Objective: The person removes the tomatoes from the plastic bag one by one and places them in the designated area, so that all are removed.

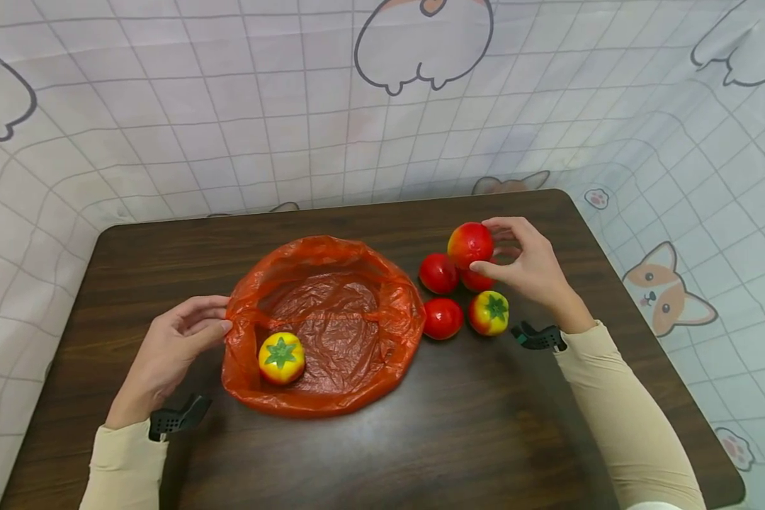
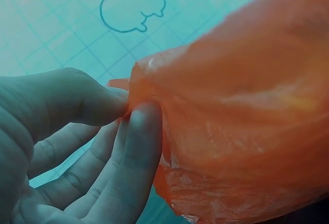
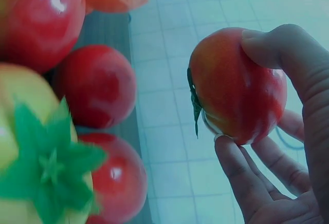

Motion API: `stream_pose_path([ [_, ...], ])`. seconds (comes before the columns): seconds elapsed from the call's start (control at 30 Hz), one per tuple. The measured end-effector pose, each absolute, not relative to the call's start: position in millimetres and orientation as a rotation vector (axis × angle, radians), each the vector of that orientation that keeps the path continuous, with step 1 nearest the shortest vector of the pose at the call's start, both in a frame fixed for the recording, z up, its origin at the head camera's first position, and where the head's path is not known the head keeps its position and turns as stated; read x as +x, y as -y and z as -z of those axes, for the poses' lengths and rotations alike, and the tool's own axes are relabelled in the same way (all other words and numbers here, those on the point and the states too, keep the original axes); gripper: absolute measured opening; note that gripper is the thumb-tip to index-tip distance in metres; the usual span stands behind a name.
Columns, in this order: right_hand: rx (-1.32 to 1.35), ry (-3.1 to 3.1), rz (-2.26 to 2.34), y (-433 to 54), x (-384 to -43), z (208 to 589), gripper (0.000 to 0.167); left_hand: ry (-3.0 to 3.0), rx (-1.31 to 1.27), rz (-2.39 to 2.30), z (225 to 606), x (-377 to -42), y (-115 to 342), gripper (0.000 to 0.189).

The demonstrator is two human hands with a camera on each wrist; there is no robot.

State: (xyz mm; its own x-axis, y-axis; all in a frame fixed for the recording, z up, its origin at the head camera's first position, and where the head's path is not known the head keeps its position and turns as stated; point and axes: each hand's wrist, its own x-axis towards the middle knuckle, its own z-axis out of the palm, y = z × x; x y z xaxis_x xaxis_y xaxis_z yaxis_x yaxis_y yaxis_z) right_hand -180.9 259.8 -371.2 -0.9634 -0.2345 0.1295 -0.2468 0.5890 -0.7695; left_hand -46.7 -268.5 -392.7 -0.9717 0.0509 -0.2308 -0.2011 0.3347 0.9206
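Observation:
My left hand pinches the left rim of an open red-orange plastic bag between thumb and index finger; the left wrist view shows the thin bag film caught there. Inside the bag, at its lower left, lies a yellow-red tomato with a green star-shaped calyx. My right hand holds a red tomato, thumb on one side and fingers on the other. In the right wrist view this held tomato has its green calyx turned away from the palm. It is raised above the other tomatoes.
Just right of the bag several tomatoes sit close together on the dark wooden table: red ones and a yellow-red one. One red tomato is partly hidden behind the held tomato and thumb. A white grid-patterned cloth hangs behind the table.

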Motion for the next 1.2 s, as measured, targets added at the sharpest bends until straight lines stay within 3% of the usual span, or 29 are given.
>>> stream_pose_path([
  [1.2, 0.223, 2.733, -1.282, -317.0, -180.3, 405.0, 0.067, -2.409, -0.179, -1.671, 388.4, -44.8, 266.8, 0.045],
])
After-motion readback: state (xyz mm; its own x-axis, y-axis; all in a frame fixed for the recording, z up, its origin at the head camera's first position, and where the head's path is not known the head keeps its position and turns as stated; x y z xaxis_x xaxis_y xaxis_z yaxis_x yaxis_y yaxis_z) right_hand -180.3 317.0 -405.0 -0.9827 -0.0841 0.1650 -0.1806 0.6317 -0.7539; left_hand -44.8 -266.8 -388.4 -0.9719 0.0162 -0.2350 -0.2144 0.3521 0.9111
